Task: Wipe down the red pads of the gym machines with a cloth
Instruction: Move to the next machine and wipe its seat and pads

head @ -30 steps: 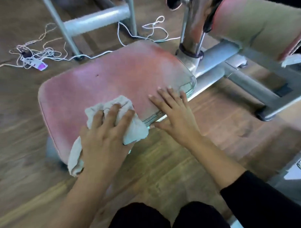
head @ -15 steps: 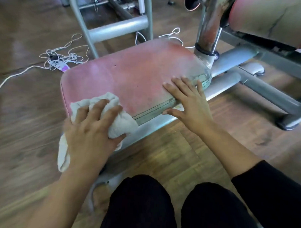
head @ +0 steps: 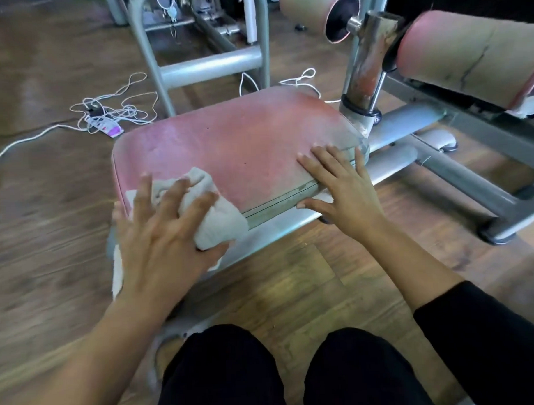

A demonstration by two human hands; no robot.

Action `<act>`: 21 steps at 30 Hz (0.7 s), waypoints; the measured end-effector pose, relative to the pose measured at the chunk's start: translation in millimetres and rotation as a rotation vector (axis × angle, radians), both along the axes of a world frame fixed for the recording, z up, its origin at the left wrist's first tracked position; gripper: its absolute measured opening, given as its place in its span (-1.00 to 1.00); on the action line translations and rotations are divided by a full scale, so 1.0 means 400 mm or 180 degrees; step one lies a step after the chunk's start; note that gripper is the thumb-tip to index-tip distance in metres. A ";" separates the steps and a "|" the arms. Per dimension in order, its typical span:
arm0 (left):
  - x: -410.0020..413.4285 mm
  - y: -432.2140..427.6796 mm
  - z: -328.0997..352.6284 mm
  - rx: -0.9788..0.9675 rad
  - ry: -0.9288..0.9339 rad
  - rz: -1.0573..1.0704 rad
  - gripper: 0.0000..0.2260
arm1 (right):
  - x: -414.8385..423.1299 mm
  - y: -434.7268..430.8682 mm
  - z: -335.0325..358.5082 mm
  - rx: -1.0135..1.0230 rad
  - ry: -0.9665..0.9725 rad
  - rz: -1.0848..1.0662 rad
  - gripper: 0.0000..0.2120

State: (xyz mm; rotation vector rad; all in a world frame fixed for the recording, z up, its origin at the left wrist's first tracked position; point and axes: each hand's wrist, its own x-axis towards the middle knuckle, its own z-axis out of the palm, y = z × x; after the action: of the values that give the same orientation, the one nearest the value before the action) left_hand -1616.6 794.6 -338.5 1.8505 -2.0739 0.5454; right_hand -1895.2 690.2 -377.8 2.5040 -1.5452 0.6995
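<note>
The left hand (head: 164, 242) presses a crumpled cloth (head: 213, 213) with spread fingers onto the near left corner of the red pad (head: 242, 142). The right hand (head: 344, 187) lies flat and empty on the pad's near right edge.

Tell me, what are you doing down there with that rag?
A person is cleaning a gym machine. The left hand presses a pale cloth onto the near left corner of the red seat pad. The right hand lies flat on the pad's near right edge. Roller pads sit behind.
</note>
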 end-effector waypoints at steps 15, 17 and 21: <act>-0.327 -0.197 0.018 0.0604 -0.0438 -0.0016 -0.26 | -0.110 -0.050 0.009 0.0084 0.0077 -0.0075 -0.27; -0.334 -0.207 0.020 0.0643 -0.0495 -0.0021 -0.21 | -0.111 -0.051 0.006 0.0110 -0.0009 -0.0062 -0.29; -0.283 -0.187 0.040 0.0873 -0.0363 -0.0187 -0.21 | -0.107 -0.050 0.005 0.0161 -0.0095 -0.0114 -0.30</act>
State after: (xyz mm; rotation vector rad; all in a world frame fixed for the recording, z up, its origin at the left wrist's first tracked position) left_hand -1729.9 719.6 -322.5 1.9356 -2.3726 0.3748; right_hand -1938.0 670.3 -375.9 2.5060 -1.6333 0.7046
